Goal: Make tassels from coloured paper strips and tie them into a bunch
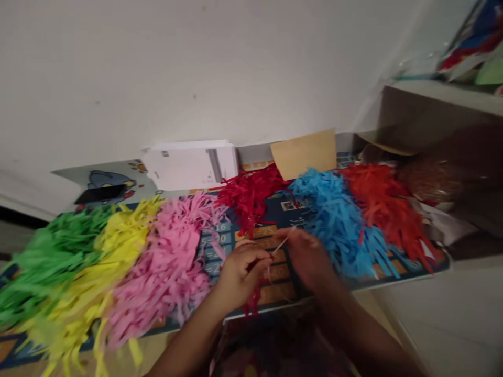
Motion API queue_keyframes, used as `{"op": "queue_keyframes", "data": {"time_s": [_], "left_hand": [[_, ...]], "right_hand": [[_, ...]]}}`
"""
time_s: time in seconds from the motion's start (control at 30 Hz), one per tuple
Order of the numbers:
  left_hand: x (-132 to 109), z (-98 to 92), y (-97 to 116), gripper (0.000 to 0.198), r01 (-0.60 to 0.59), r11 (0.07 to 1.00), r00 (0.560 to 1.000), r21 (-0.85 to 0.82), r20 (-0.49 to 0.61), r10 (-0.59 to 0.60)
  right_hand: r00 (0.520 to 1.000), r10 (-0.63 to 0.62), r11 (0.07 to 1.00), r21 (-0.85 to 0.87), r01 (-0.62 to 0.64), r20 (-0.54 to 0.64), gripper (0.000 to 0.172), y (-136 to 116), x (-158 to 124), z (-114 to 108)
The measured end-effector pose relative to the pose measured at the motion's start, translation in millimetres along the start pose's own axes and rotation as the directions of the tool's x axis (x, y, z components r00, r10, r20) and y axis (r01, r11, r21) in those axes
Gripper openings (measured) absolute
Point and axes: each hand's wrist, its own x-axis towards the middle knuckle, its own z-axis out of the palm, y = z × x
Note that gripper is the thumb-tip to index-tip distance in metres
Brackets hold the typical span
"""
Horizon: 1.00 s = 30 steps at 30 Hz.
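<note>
My left hand [239,275] pinches a small bunch of dark red paper strips [253,298], which hang below my fingers. My right hand [308,259] is blurred and appears to grip a thin white stick [281,244] just beyond the left fingertips. Both hands are over a dark blue printed mat [214,246] with numbers on it. Shredded paper lies on the mat in heaps: green [51,267], yellow [106,251], pink [165,267], dark red [249,196], blue [338,220] and orange-red [385,209]. The blue heap is nearest my right hand, and the pink heap nearest my left.
A white paper-wrapped package [190,165] and a brown kraft envelope [304,154] lean along the wall behind the mat. A black phone [101,193] lies at the far left. A shelf [428,104] and a dark, fuzzy brown object [432,180] occupy the right side.
</note>
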Motion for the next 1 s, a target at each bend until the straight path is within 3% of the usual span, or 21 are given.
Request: {"op": "queue_keyframes", "data": {"time_s": [0.1, 0.17, 0.23, 0.3, 0.4, 0.47, 0.57, 0.63, 0.73, 0.8, 0.87, 0.93, 1.0], "left_hand": [[-11.8, -11.0, -16.8, 0.017, 0.003, 0.994, 1.000, 0.105, 0.026, -0.006], [-17.9, -15.7, -26.6, 0.020, 0.039, 0.990, 0.999, 0.134, 0.030, -0.043], [-19.5, -16.9, -32.2, 0.023, 0.065, 0.988, 0.997, 0.140, 0.020, -0.069], [-16.6, -15.2, -31.4, 0.021, 0.075, 0.992, 0.997, 0.097, 0.007, -0.076], [-7.4, -8.8, -18.4, 0.015, 0.056, 0.996, 0.998, -0.070, 0.005, -0.056], [-0.8, -2.7, -7.0, 0.011, 0.045, 0.980, 0.999, -0.196, 0.030, -0.040], [4.4, 6.5, 4.1, 0.013, 0.103, 0.949, 0.995, -0.299, 0.048, -0.093], [3.0, 9.7, 5.4, 0.016, 0.156, 0.949, 0.988, -0.274, 0.050, -0.148], [-2.9, 6.7, 0.6, 0.018, 0.179, 0.973, 0.984, -0.145, 0.028, -0.177], [-6.3, 1.6, -4.7, 0.020, 0.184, 0.976, 0.983, -0.117, 0.003, -0.185], [-8.6, -3.0, -10.5, 0.019, 0.167, 0.971, 0.983, -0.170, -0.051, -0.178], [-10.6, -5.5, -16.0, 0.018, 0.142, 0.955, 0.972, -0.259, -0.148, -0.184], [-12.9, -5.1, -21.0, 0.022, 0.195, 0.884, 0.927, -0.424, -0.214, -0.307]], "right_hand": [[0.966, 0.098, 0.942, 0.336, -0.012, -0.240, 0.015, -20.4, 36.4, -48.9], [0.946, 0.113, 0.917, 0.398, 0.018, -0.304, 0.015, -39.2, 55.6, -79.5], [0.952, 0.092, 0.928, 0.371, 0.024, -0.293, 0.019, -52.1, 62.7, -93.6], [0.965, 0.038, 0.973, 0.230, 0.024, -0.261, 0.022, -52.9, 57.8, -86.2], [0.982, -0.012, 0.998, -0.063, 0.000, -0.189, 0.023, -34.9, 35.4, -46.2], [1.000, 0.011, 0.967, -0.256, -0.013, -0.009, 0.025, -20.2, 16.4, -15.3], [0.968, 0.066, 0.930, -0.366, 0.027, 0.240, 0.027, -4.3, -3.6, 15.8], [0.972, 0.099, 0.959, -0.281, -0.036, 0.213, 0.024, 2.2, -4.6, 22.8], [0.986, 0.156, 0.988, -0.015, -0.155, 0.056, 0.023, 3.1, 9.0, 19.2], [0.985, 0.173, 0.967, 0.191, -0.168, -0.009, 0.023, -3.4, 19.6, 14.3], [0.983, 0.185, 0.941, 0.291, -0.172, -0.019, 0.024, -12.4, 24.2, 11.5], [0.985, 0.164, 0.964, 0.219, -0.151, -0.043, 0.025, -18.8, 20.5, 10.9], [0.989, 0.108, 0.994, -0.020, -0.110, -0.097, 0.026, -20.0, 10.7, 10.9]]}}
